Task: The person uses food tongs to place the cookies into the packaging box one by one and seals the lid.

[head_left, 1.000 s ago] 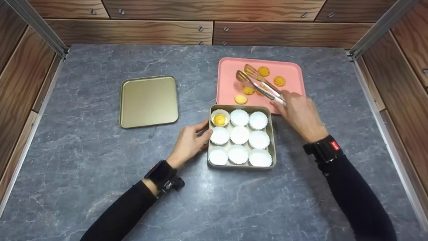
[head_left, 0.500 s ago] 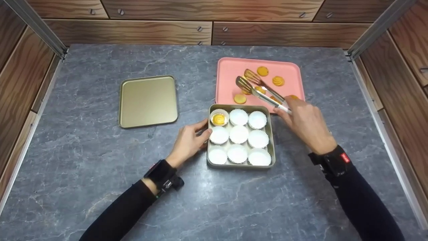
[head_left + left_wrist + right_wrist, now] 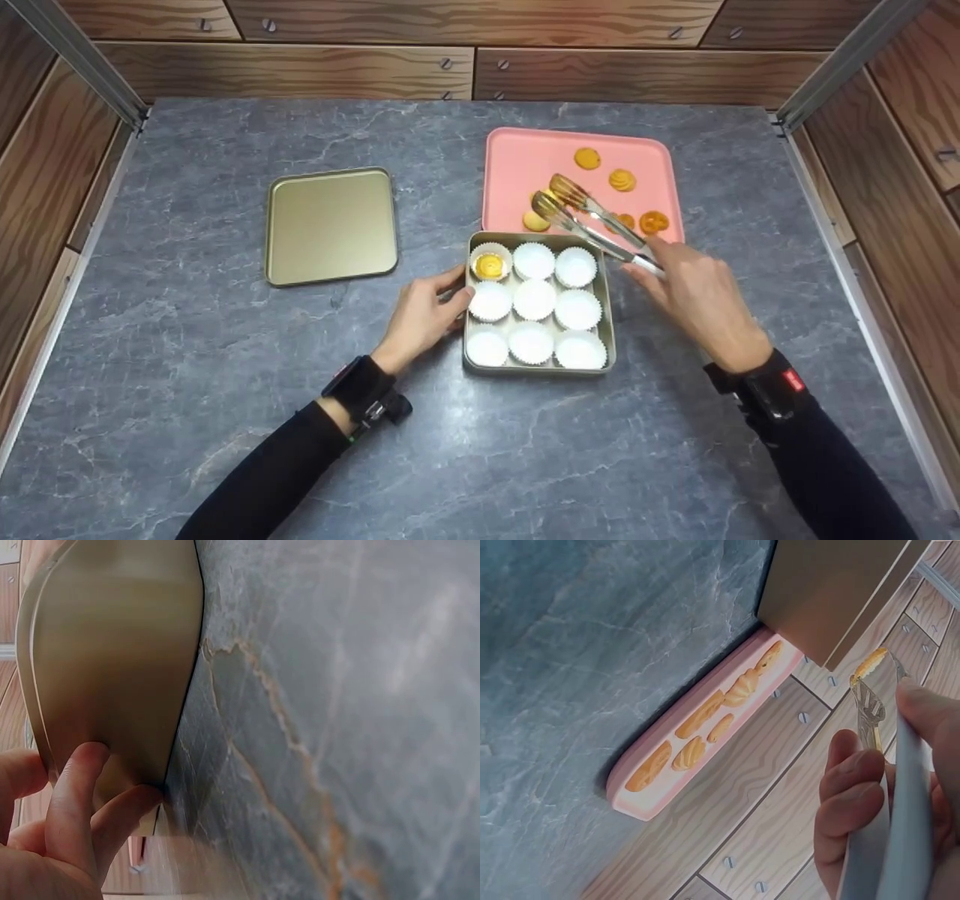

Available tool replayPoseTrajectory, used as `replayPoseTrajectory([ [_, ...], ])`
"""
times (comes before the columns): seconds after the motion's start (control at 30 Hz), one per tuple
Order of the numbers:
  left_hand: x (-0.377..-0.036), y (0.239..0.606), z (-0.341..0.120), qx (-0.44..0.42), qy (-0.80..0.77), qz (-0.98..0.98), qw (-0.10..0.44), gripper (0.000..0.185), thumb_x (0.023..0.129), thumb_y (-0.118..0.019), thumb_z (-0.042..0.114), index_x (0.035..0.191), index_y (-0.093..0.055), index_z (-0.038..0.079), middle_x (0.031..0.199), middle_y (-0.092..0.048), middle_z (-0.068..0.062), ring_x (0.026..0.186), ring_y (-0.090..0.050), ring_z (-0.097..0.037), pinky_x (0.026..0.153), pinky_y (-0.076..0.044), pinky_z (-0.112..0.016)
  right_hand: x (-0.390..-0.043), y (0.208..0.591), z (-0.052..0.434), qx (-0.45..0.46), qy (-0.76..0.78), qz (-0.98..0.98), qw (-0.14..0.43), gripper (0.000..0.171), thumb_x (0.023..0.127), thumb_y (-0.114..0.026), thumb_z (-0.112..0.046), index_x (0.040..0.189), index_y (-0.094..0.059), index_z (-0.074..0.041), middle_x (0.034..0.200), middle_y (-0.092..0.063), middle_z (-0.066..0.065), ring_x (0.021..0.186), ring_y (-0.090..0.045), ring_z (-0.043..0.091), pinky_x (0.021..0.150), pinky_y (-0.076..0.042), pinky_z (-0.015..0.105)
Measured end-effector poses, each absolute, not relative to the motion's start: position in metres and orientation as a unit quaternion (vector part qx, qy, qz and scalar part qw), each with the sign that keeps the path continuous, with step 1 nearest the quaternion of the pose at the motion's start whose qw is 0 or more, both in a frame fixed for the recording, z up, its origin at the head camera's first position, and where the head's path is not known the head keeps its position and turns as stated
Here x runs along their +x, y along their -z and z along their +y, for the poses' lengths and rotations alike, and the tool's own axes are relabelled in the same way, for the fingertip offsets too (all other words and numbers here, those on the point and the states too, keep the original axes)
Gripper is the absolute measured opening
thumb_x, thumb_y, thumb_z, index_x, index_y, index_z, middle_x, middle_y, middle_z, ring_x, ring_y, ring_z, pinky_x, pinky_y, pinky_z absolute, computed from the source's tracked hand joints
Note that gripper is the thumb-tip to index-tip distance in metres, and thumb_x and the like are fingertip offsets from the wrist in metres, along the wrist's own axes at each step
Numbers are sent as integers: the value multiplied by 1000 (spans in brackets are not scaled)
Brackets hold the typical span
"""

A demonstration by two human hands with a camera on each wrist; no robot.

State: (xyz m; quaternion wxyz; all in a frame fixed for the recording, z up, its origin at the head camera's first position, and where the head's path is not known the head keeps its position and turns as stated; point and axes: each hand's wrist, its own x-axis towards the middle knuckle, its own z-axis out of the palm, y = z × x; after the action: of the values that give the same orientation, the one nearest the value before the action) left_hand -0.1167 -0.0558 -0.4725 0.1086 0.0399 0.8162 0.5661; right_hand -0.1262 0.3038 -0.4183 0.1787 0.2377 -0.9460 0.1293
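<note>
My right hand [image 3: 705,304] grips a pair of metal tongs [image 3: 594,235], their slotted tips over the near part of the pink tray [image 3: 517,161]. In the right wrist view a cookie [image 3: 870,666] sits between the tong tips. My left hand [image 3: 422,319] rests its fingers against the left side of a square gold tin [image 3: 536,370], with the thumb at the rim. White paper cups [image 3: 534,300] fill the tin in rows. The far left cup holds a yellow swirled cookie [image 3: 490,265]. From the left wrist, the fingertips [image 3: 90,754] touch the tin's outer wall.
Several cookies [image 3: 622,180] lie on the pink tray, which stands right behind the tin. The tin's gold lid [image 3: 331,226] lies apart on the left of the grey marbled table [image 3: 450,465]. Wood-patterned panels [image 3: 345,71] border the table.
My right hand has drawn back toward me and to the right with the tongs, whose tips now lie nearer the tin. The left hand keeps its place on the tin.
</note>
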Motion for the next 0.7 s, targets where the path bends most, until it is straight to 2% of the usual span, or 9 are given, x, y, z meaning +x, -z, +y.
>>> replayPoseTrajectory([
  [0.3,-116,473,-56,36,-567,816,109,51,100,-69,21,148,-54,9,142,-61,-21,66,-71,-27,57,-64,-31,-112,421,308,239,-135,-947,165,34,95,-78,-25,113,-65,0,73,-63,12,53,-56,26,39,-52,42],
  [0.43,-115,473,-56,35,-567,816,107,51,100,-70,20,147,-55,8,141,-61,-22,67,-71,-27,57,-64,-33,-107,422,310,245,-137,-946,162,36,93,-80,-25,117,-65,-2,72,-62,8,52,-55,22,37,-50,37],
  [0.6,-116,473,-55,31,-565,817,111,52,100,-70,21,148,-55,10,144,-58,-22,67,-71,-27,56,-63,-30,-103,424,312,254,-147,-943,156,45,92,-80,-24,130,-65,-4,75,-66,8,51,-54,16,38,-50,30],
  [0.7,-116,473,-55,29,-560,821,110,51,100,-70,23,148,-55,11,145,-57,-21,64,-70,-27,54,-62,-28,-101,424,314,256,-158,-941,155,51,92,-81,-24,136,-63,-6,80,-70,11,54,-58,18,41,-54,33],
])
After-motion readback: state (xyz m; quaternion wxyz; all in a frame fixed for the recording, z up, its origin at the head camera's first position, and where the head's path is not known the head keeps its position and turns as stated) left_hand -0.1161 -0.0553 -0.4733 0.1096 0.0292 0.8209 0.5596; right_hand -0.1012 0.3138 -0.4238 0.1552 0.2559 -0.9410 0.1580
